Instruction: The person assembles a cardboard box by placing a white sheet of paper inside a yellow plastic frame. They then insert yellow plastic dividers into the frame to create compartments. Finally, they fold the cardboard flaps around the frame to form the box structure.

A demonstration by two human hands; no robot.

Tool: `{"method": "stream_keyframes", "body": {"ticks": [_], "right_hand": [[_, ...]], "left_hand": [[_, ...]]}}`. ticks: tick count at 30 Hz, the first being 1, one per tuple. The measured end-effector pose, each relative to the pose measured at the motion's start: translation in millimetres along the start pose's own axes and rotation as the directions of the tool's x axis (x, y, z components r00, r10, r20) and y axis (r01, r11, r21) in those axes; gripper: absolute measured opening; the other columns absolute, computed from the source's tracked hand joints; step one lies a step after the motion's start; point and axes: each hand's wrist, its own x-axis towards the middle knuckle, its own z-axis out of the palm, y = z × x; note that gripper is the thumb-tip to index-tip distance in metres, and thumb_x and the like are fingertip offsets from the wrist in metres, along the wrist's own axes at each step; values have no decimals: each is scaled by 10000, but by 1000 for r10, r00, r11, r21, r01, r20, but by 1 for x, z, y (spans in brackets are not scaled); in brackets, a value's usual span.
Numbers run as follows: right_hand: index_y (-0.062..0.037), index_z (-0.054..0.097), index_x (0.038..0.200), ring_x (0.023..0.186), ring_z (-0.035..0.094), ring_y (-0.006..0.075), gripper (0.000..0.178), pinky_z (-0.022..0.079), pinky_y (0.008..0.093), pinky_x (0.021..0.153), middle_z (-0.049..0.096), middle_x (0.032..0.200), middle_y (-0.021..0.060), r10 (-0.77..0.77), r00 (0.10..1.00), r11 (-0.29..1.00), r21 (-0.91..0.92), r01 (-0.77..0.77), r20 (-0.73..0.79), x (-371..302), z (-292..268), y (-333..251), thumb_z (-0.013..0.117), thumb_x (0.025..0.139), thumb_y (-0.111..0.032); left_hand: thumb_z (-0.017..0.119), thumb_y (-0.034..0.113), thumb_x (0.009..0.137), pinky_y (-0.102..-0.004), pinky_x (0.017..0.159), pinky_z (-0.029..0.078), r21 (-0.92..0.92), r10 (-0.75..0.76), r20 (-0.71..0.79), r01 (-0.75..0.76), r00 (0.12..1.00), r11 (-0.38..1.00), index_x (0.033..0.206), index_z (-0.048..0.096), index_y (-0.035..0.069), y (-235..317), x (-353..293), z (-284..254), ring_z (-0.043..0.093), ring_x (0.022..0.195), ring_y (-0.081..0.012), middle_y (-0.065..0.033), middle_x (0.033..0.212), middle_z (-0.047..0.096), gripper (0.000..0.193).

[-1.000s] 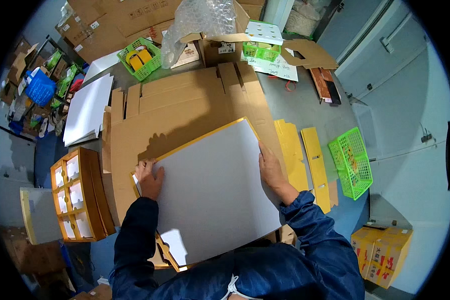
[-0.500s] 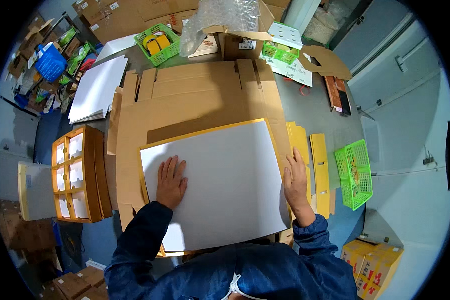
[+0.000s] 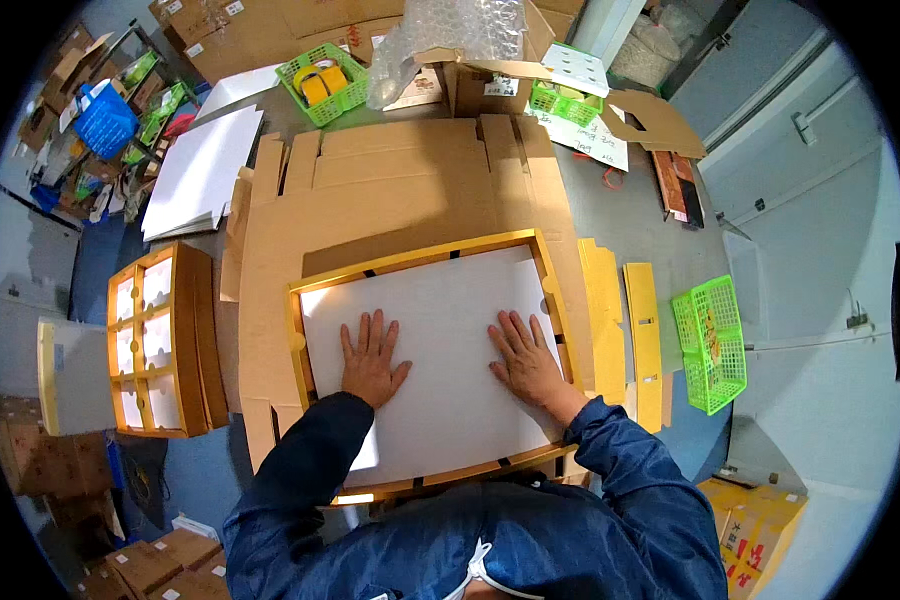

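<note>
A white sheet (image 3: pixel 440 390) lies inside a shallow golden-yellow tray-like box (image 3: pixel 420 252), whose walls stand up around it, with dark slots along the far and near sides. My left hand (image 3: pixel 372 362) rests flat on the left half of the sheet, fingers spread. On its right half my right hand (image 3: pixel 525 362) also lies flat, fingers apart and pointing away and to the left. Neither hand grips anything. Beneath the box is a large flattened brown cardboard (image 3: pixel 400 205). What is under the sheet is hidden.
Stacked white sheets (image 3: pixel 200 170) lie at far left, above a yellow divided box (image 3: pixel 158 345). Yellow slotted strips (image 3: pixel 644 340) and a green basket (image 3: pixel 710 345) are at right. Another green basket (image 3: pixel 320 85) with tape rolls, and bubble wrap (image 3: pixel 440 45), are at the back.
The white sheet has sunk from the box's rim to inside its walls. My right hand has moved left from the right edge onto the sheet; my left hand has shifted slightly right.
</note>
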Motion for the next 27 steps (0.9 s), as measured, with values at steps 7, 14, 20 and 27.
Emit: {"method": "stream_keyframes", "body": {"ticks": [7,14,20,27], "right_hand": [[-10,382,1352,1370,216,332,636,136,509,1117,282,1451,201,-75,997,997,-6,74,-35,1,-10,-27,568,840,-338],[-15,414,1336,1376,220,296,633,133,498,1121,290,1460,167,-299,953,946,114,302,-46,-7,12,-41,558,843,-385],[-1,444,1292,1337,267,362,548,227,444,1103,285,1436,222,-105,982,891,424,162,-155,-12,-12,-32,618,826,-233],[-13,517,1185,1231,403,372,465,318,417,1041,478,1295,192,671,575,741,388,-548,-468,-151,-6,182,665,777,-179]], "left_hand": [[521,466,871,-606,1074,85,-84,129,102,-120,986,989,1401,309,60,26,-33,-24,147,1383,-366,-197,1482,201,700],[582,436,824,-616,1074,78,-178,301,105,-279,948,943,1383,359,82,50,-74,0,172,1379,-361,-177,1481,226,698],[608,367,803,-607,1082,63,-139,291,130,-273,948,952,1376,373,78,52,-75,-8,175,1377,-374,-190,1477,235,684],[632,330,785,-625,1075,43,-97,323,181,-310,929,946,1342,410,26,52,-73,-10,138,1370,-428,-239,1470,203,673]]}}
